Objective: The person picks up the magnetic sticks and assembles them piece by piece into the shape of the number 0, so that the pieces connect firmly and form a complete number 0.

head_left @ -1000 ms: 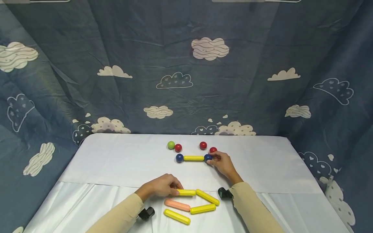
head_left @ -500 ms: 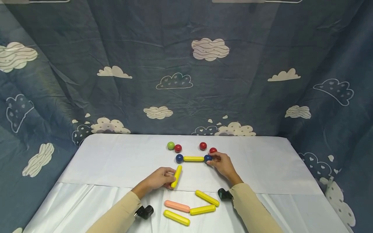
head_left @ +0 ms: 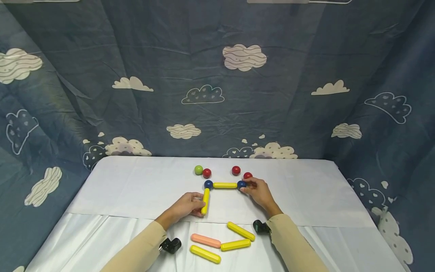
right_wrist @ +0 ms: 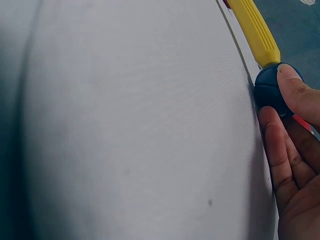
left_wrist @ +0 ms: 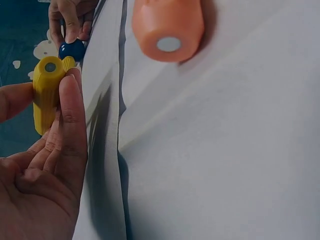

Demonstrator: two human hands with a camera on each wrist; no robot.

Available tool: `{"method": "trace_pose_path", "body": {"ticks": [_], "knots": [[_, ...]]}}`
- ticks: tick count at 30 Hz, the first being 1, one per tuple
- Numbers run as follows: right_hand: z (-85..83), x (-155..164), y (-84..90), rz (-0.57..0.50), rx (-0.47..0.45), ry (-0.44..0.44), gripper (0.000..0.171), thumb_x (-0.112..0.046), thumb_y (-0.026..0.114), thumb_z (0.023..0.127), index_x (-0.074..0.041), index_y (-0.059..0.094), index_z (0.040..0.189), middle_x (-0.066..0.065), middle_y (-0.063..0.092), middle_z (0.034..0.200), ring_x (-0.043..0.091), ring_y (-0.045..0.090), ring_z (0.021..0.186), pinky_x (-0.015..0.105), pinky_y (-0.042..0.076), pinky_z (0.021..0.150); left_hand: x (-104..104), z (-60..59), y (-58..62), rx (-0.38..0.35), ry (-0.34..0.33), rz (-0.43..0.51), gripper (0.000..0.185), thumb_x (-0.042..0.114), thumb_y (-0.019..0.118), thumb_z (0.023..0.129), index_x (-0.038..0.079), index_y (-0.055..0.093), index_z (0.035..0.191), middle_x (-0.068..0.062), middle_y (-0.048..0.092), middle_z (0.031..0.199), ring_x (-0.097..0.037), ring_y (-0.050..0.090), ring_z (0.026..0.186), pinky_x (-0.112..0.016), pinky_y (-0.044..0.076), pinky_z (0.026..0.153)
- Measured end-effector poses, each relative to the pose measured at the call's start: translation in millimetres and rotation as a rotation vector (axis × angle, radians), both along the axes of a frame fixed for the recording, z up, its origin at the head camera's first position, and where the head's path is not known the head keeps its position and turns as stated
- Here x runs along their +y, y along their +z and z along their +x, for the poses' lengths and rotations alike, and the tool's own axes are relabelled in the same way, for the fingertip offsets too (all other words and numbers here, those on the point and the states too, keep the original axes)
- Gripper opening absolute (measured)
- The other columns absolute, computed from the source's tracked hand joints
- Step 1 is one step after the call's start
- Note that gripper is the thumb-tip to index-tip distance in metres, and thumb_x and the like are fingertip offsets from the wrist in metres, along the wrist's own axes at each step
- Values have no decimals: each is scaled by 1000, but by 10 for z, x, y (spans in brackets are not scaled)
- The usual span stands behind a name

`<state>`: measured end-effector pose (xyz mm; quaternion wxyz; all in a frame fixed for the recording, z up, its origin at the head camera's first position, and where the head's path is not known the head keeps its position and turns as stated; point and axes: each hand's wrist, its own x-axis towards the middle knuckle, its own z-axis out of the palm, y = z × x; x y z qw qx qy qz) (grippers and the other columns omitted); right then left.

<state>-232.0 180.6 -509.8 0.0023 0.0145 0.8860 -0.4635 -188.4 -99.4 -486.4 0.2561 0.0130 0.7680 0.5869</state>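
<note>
The left hand (head_left: 186, 206) pinched a yellow stick (head_left: 205, 201) touching one blue ball (head_left: 208, 184), while the right hand (head_left: 259, 192) gripped the other blue ball (head_left: 241, 184).

Glossy smooth plastic yellow rod (head_left: 205, 201) and blue ball (head_left: 241, 184) on matt creased white cloth (head_left: 136, 189).

Even soft light, faint shadows; head view sharp, wrist close-ups blurred.

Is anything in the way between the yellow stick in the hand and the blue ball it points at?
No. The left hand holds the yellow stick, and its far end already reaches the left blue ball. Nothing sits between them. The red ball and green ball lie behind the blue one.
</note>
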Motion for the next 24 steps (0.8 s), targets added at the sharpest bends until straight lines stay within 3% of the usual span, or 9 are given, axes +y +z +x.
{"method": "trace_pose_path", "body": {"ticks": [13, 24], "knots": [[-6, 2, -6, 3, 9, 11, 36, -8, 77, 81, -4, 67, 116, 14, 66, 116, 21, 56, 90, 33, 49, 81, 51, -39, -68, 9, 5, -15, 49, 13, 59, 94, -12, 43, 134, -8, 69, 86, -12, 65, 66, -28, 55, 66], [6, 18, -10, 0, 10, 11, 36, -8, 77, 81, -3, 66, 116, 15, 65, 115, 22, 56, 89, 33, 49, 80, 64, -40, -56, 20, 33, -73, 49, 14, 68, 89, -7, 50, 130, -8, 66, 89, -12, 65, 66, -27, 55, 64]]}}
